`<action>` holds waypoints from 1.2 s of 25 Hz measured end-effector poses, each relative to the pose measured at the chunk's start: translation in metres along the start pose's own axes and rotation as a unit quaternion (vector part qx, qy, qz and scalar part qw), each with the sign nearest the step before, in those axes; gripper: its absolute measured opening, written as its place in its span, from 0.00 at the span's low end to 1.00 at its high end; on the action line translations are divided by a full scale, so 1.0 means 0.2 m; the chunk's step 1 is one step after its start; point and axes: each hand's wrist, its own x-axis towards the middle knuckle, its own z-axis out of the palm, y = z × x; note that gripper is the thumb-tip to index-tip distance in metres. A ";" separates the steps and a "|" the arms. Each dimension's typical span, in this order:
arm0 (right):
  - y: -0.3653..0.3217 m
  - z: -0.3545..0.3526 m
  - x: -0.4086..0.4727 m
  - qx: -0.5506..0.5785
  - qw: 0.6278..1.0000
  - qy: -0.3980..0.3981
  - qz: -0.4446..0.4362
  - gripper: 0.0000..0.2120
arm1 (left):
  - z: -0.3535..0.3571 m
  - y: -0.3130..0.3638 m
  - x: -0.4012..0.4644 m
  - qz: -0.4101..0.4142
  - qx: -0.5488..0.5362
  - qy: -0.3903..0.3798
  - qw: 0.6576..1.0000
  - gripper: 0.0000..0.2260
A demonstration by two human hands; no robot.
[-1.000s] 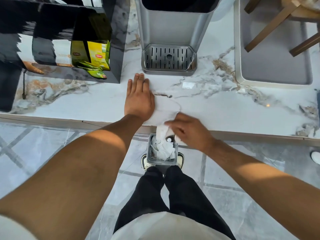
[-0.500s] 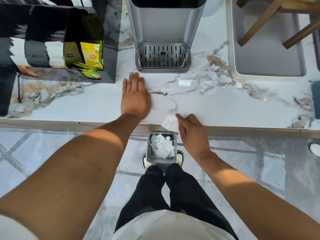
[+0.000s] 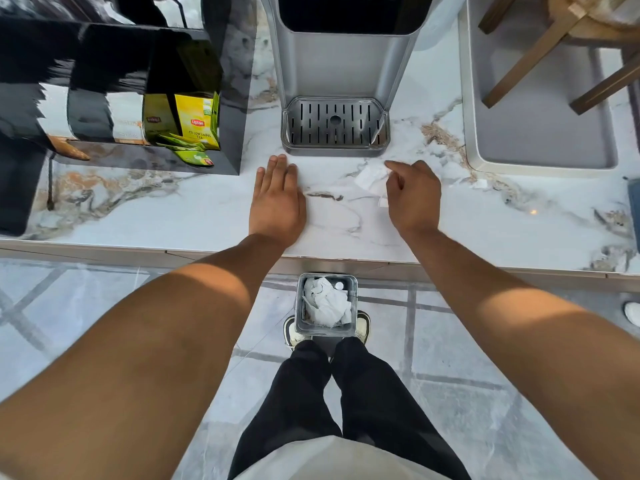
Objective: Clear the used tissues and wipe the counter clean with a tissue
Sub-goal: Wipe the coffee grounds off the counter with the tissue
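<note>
The left hand (image 3: 277, 199) lies flat and spread on the table (image 3: 138, 216), while the right hand (image 3: 414, 195) curls its fingers loosely over a small white tissue (image 3: 370, 176) just ahead of its fingertips, though whether it pinches the tissue I cannot tell. To wipe well, press the tissue flat and draw it toward the near edge. Below and between the hands, a small bin (image 3: 354, 299) on the floor holds crumpled used tissues (image 3: 327, 303).

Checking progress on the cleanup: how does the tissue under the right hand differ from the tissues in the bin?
The tissue lies fairly flat on the counter, at the right hand; the bin tissues are crumpled in a heap. One is a single piece, the others several. All are white.
</note>
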 end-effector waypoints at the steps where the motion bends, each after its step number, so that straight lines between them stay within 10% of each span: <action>1: -0.01 0.03 0.03 -0.008 1.000 -0.009 0.018 0.16 | -0.01 -0.02 0.00 0.006 0.000 -0.005 1.000 0.22; 13: -0.13 0.06 -0.45 0.042 0.941 -0.243 -0.230 0.16 | -0.05 -0.19 -0.02 0.110 0.018 -0.023 0.994 0.23; 19: -0.21 0.09 -0.02 0.002 0.988 -0.070 -0.134 0.15 | -0.03 -0.18 -0.04 0.099 0.008 -0.002 0.995 0.22; 30: -0.24 0.22 -0.23 -0.013 0.953 -0.160 -0.258 0.14 | -0.06 -0.18 -0.04 0.100 -0.024 -0.002 0.995 0.23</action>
